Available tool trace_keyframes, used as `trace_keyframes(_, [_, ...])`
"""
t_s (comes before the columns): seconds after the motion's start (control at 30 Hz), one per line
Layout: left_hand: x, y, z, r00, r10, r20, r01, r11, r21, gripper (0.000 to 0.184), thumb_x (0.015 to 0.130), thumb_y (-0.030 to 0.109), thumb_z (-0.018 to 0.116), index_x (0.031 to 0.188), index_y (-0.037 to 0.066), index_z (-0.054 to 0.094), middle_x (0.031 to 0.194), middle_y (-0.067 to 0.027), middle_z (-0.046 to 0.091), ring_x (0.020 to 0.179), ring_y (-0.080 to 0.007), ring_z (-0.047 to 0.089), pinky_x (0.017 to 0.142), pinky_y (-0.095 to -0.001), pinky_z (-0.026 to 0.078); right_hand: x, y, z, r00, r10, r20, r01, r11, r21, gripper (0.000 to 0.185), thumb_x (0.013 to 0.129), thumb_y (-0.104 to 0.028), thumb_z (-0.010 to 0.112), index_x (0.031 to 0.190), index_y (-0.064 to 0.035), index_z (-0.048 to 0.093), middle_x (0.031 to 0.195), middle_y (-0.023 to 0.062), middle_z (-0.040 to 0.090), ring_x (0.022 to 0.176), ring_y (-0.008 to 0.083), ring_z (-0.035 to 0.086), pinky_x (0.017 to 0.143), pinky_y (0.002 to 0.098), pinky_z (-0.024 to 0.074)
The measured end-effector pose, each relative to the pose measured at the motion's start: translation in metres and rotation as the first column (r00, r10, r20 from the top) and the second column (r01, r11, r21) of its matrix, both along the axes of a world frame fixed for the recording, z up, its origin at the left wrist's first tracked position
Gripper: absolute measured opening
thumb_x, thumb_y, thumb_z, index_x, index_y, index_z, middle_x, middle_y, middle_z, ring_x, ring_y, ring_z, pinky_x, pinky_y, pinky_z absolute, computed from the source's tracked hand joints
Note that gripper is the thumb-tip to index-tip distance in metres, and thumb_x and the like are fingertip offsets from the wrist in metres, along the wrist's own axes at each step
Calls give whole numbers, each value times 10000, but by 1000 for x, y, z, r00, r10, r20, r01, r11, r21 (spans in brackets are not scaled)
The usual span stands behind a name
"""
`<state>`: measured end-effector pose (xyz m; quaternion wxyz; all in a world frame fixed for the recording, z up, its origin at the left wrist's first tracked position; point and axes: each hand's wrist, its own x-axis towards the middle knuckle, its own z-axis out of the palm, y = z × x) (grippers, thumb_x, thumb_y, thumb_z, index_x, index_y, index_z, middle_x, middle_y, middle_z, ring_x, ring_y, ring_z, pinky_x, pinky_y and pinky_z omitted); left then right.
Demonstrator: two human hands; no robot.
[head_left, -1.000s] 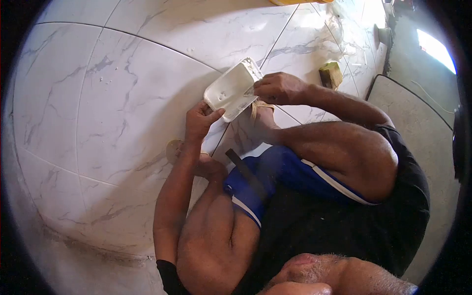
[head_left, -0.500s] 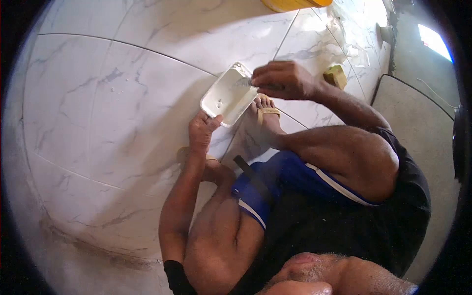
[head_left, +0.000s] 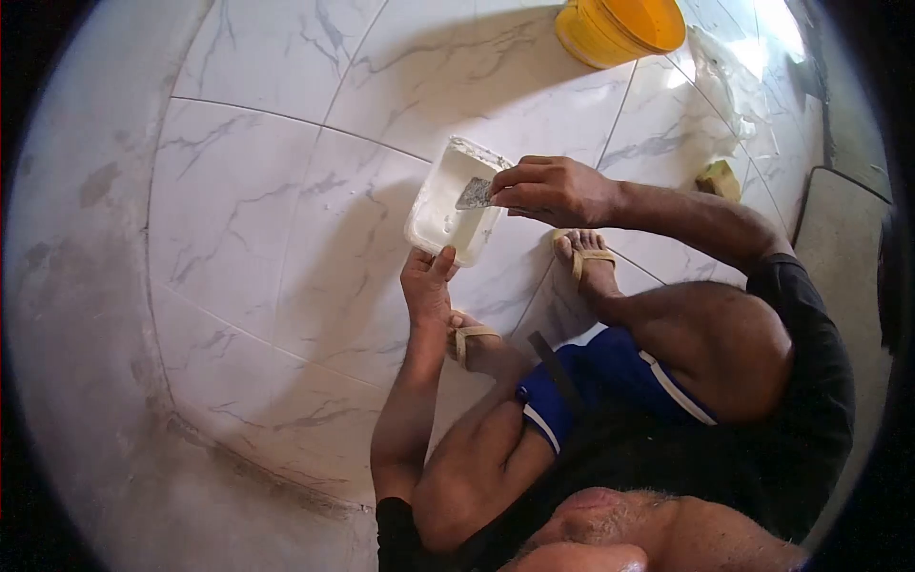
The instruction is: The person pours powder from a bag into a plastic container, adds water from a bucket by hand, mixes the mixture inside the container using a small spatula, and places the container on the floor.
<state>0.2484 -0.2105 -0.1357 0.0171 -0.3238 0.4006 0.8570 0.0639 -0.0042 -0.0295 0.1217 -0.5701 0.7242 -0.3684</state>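
Note:
My left hand (head_left: 428,285) grips the near corner of a white rectangular plastic tub (head_left: 437,205), thumb over the rim and fingers beneath. The tub is tilted, and white paste-like material coats its inside and rim. Closed around a putty knife, my right hand (head_left: 560,191) is at the tub's right side. The knife's grey, smeared metal blade (head_left: 474,194) reaches over the tub's inside; its handle is hidden by my fingers. Whether the blade touches the tub's wall, I cannot tell.
An orange-yellow bucket (head_left: 596,38) stands at the top right on the marble-patterned tiles (head_left: 229,200). Clear plastic sheeting (head_left: 729,91) and a small greenish-yellow block (head_left: 719,180) lie on the right. My sandalled feet (head_left: 593,257) are just below the tub. A rough grey wall (head_left: 86,238) borders the left.
My view has shifted left and up, so the bucket shows more fully. The putty knife's blade now shows clearly over the tub. Both hands keep their hold.

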Motion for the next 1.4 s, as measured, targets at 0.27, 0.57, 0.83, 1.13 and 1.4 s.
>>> trace_keyframes(0.27, [1, 0, 5, 997, 66, -33, -67, 997, -33, 409, 902, 96, 710, 1261, -10, 544, 1206, -115, 637, 1066, -216, 663, 901, -366, 586, -4, -14, -3, 734, -342, 586, 337, 934, 121, 230, 884, -100, 744, 1093, -39, 670, 1029, 74, 705, 848, 144, 662, 723, 292, 543])
trace_keyframes(0.57, [-7, -39, 23, 977, 206, -58, -205, 978, 27, 345, 938, 104, 655, 1249, 28, 529, 1173, -101, 645, 1024, -194, 678, 863, -350, 616, -44, -23, 7, -45, -243, 969, 485, 843, 234, 272, 907, -214, 745, 1104, -67, 629, 916, 4, 645, 798, 107, 592, 701, 258, 487])
trace_keyframes(0.83, [-5, -60, 30, 976, 144, -162, -147, 989, -10, 464, 976, 195, 600, 1363, -17, 456, 1299, -131, 587, 1147, -235, 630, 962, -381, 563, -36, -60, 65, 399, -139, 906, 436, 898, -54, 225, 913, -140, 726, 1091, -53, 617, 1024, 46, 681, 883, 116, 628, 782, 270, 521])
trace_keyframes(1.13, [18, -44, 65, 958, 172, -231, -169, 985, 34, 459, 983, 187, 581, 1384, 6, 449, 1349, -123, 575, 1208, -257, 601, 1017, -432, 534, -5, -65, 76, 914, -32, 403, 137, 962, -237, 276, 901, -113, 736, 1135, -17, 624, 952, 81, 724, 854, 146, 680, 784, 287, 553])
trace_keyframes(1.4, [25, -74, 83, 936, 264, -234, -237, 962, 137, 428, 1021, 223, 495, 1362, -30, 446, 1318, -171, 589, 1191, -302, 607, 992, -447, 564, -29, -59, 126, 396, 6, 918, 362, 918, -162, 278, 908, -176, 739, 1106, -8, 638, 890, 49, 680, 767, 110, 630, 711, 257, 546])
